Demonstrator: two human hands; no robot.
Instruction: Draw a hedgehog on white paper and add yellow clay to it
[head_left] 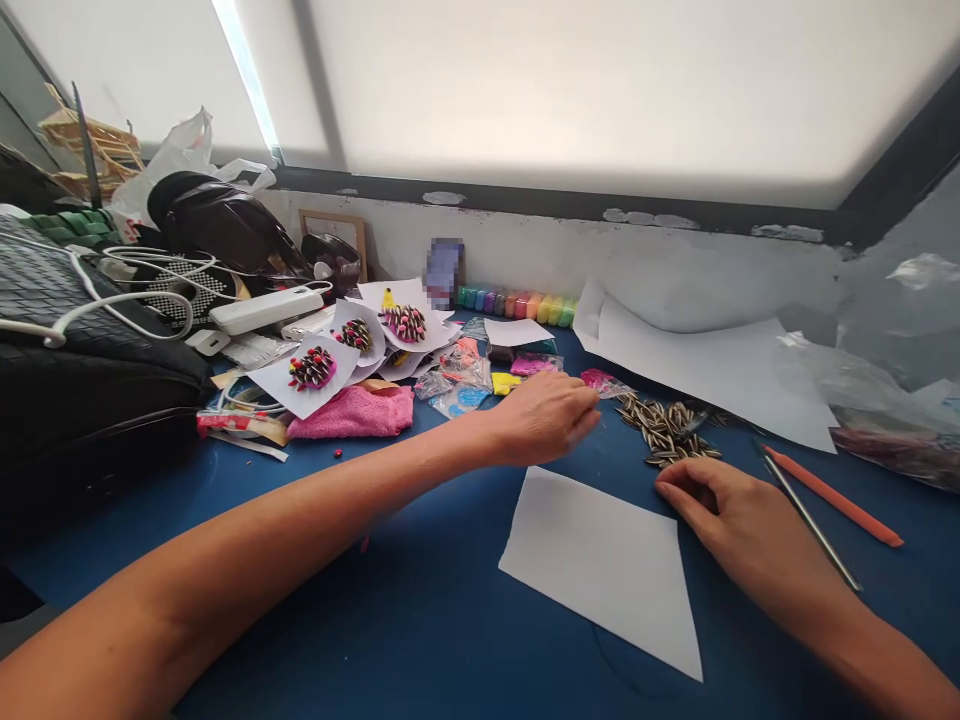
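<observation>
My left hand (546, 418) hangs over the blue table beyond a sheet of white paper (600, 565), its fingers curled closed; whatever they may hold is hidden. Close to it are a pink clay packet (604, 382), another pink packet (536, 364) and a yellow one (506, 382). To the right, a heap of striped sunflower seeds (664, 428) lies on the table. My right hand (739, 510) rests just in front of the heap, thumb and forefinger pinched together near the paper's upper right corner; anything between the tips is too small to make out.
Seed-studded clay figures (313, 370) sit on white papers at left, behind a pink cloth (352, 412). An orange pen-like tool (836, 497) and a thin metal rod (811, 518) lie at right. Coloured clay tubs (517, 303) line the wall; a black bag (90, 400) stands left.
</observation>
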